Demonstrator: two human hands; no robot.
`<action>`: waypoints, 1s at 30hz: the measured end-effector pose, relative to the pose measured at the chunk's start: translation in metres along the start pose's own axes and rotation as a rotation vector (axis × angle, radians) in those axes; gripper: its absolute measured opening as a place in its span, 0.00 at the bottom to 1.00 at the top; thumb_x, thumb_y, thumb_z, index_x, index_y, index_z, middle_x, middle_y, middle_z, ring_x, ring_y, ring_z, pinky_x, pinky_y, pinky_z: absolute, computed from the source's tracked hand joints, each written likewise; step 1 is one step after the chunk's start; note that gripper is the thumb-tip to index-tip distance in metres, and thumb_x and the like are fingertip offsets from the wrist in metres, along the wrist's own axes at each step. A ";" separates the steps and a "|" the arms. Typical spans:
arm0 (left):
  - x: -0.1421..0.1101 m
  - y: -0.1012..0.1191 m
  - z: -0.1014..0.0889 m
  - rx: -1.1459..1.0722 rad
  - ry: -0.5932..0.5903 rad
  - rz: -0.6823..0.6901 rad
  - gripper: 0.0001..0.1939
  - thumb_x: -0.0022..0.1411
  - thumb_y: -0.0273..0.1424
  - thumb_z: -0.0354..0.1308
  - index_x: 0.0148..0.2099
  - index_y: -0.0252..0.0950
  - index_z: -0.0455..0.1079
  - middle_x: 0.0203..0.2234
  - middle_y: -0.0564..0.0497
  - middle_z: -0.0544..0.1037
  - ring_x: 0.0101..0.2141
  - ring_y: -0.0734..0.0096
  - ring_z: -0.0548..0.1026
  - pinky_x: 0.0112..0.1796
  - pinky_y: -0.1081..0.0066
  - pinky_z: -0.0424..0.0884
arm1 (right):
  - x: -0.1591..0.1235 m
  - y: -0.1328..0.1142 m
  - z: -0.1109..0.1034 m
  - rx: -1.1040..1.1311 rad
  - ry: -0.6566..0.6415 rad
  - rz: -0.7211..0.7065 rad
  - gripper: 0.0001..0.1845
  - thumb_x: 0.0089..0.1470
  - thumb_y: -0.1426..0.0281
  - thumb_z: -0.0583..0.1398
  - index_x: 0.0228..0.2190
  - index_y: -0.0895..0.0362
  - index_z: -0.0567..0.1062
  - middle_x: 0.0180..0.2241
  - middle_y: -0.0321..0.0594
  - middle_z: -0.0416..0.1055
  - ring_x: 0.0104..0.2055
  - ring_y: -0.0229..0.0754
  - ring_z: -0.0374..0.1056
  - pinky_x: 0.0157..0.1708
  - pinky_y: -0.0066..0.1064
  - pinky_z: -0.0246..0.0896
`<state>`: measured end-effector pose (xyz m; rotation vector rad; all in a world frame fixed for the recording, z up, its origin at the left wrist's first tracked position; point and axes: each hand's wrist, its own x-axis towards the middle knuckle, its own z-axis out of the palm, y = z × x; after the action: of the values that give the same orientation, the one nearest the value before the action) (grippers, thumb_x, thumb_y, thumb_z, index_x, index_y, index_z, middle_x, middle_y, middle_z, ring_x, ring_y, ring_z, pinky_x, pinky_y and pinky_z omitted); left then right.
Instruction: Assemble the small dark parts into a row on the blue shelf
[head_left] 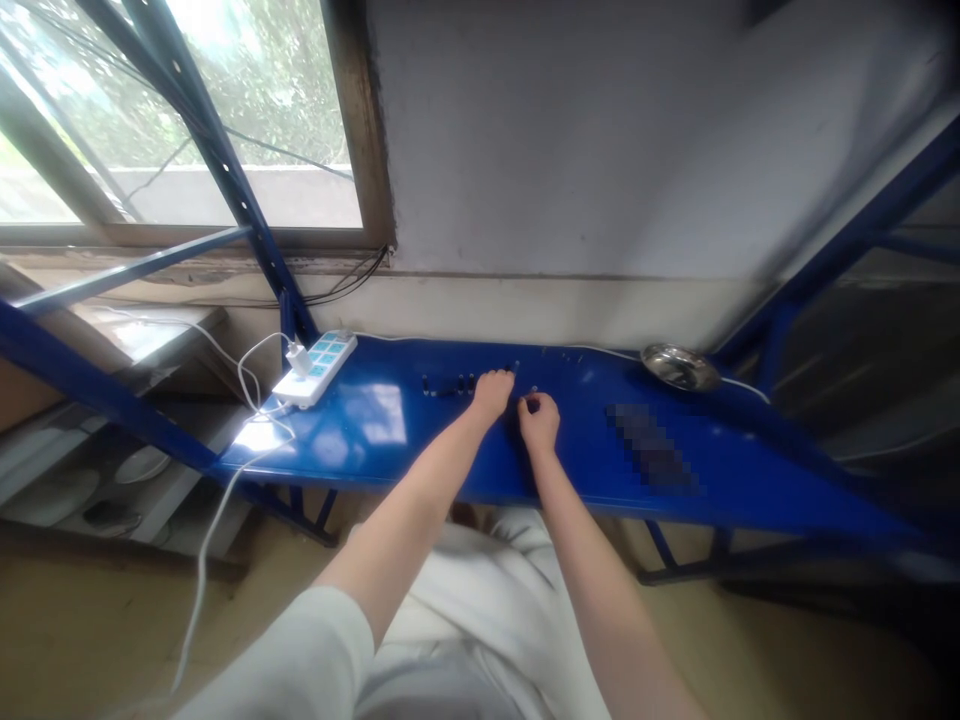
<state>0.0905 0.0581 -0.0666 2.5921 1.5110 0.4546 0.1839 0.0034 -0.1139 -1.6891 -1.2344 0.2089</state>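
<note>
Over the blue shelf top (480, 470), my left hand (493, 393) is closed with its fingers bent. A small dark bluish piece (516, 367) shows at its fingertips, too small to name. Close by on the right, my right hand (538, 422) is curled in a pinch, thumb and forefinger forming a ring. A tiny pale spot (534, 389) shows at the top of that pinch; what it belongs to cannot be made out. Left of my left hand lies a row of small dark pieces with shiny ends (444, 385).
A white power strip (319, 368) with a plugged-in charger (298, 358) sits at the left end, its cable hanging over the front. At the right stand a shiny metal dish (681, 367) and a pixelated dark rectangle (652, 448). Blue posts (247, 205) flank the shelf.
</note>
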 end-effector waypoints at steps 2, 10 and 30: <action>-0.002 0.000 -0.003 -0.040 0.013 -0.024 0.13 0.57 0.17 0.45 0.41 0.29 0.67 0.37 0.39 0.73 0.40 0.62 0.71 0.41 0.66 0.66 | 0.001 0.004 0.003 0.017 0.034 -0.023 0.06 0.48 0.69 0.53 0.28 0.58 0.69 0.32 0.45 0.70 0.37 0.44 0.63 0.40 0.34 0.57; -0.017 0.000 -0.030 -0.401 0.170 -0.004 0.06 0.59 0.24 0.48 0.35 0.35 0.66 0.32 0.49 0.73 0.34 0.70 0.70 0.36 0.71 0.65 | 0.003 0.017 0.011 0.002 0.093 -0.146 0.07 0.48 0.68 0.54 0.26 0.59 0.69 0.29 0.45 0.69 0.33 0.44 0.62 0.37 0.36 0.57; -0.035 -0.009 -0.055 -0.143 0.010 0.268 0.10 0.61 0.25 0.46 0.38 0.35 0.68 0.36 0.49 0.74 0.37 0.68 0.71 0.37 0.71 0.68 | -0.004 0.006 0.012 -0.215 -0.019 -0.366 0.07 0.52 0.71 0.52 0.25 0.58 0.68 0.28 0.45 0.68 0.32 0.44 0.61 0.35 0.35 0.54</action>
<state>0.0498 0.0292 -0.0239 2.6886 1.0914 0.5780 0.1784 0.0072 -0.1259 -1.6066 -1.5993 -0.1345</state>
